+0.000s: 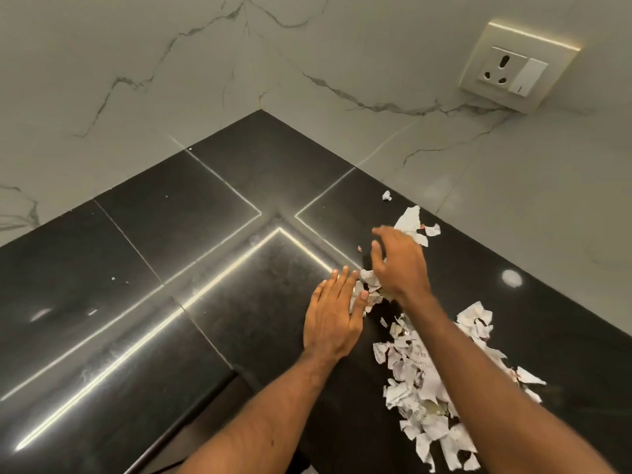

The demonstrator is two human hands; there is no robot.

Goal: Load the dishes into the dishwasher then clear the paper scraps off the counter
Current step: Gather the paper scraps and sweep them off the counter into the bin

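Left hand lies flat on the black desk, fingers straight, tips against a small clump of scraps; right hand arches over the clump's far side, fingers loosely bent and spread, nothing gripped that shows. Main heap of torn printed paper lies nearer the person, beside and under the right forearm, with loose pieces beyond the hands, near the wall. Desk meets veined marble wall in a corner; socket plate on the right-hand wall.
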